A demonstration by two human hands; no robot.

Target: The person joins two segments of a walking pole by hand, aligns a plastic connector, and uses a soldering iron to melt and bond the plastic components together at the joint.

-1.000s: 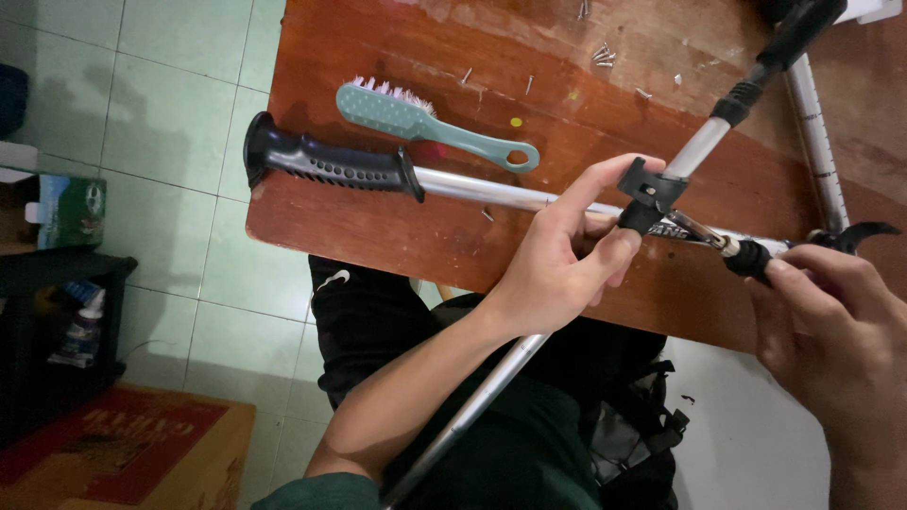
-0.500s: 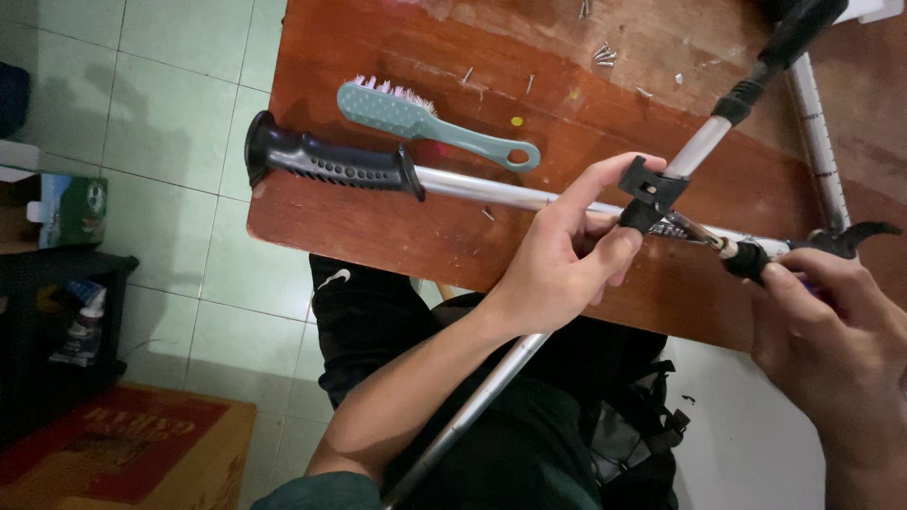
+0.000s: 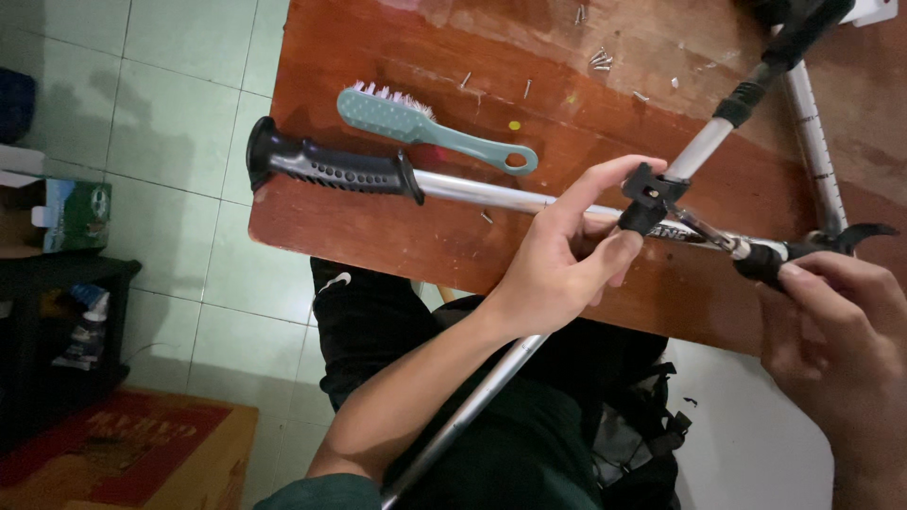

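at table edge | left hand (image 3: 557, 269) pinches black clamp (image 3: 647, 198) | right hand (image 3: 836, 349) grips pole collar (image 3: 761, 263), partly cropped

A teal brush (image 3: 425, 127) lies on the wooden table (image 3: 378, 236), with loose screws (image 3: 599, 59) scattered beyond it. A green box (image 3: 74, 212) sits above a dark shelf (image 3: 57, 331) on the tiled floor (image 3: 179, 104).

1 head-worn view, looking steeply down, close over the wooden table (image 3: 378, 236) edge, lap and tiled floor (image 3: 170, 113) below
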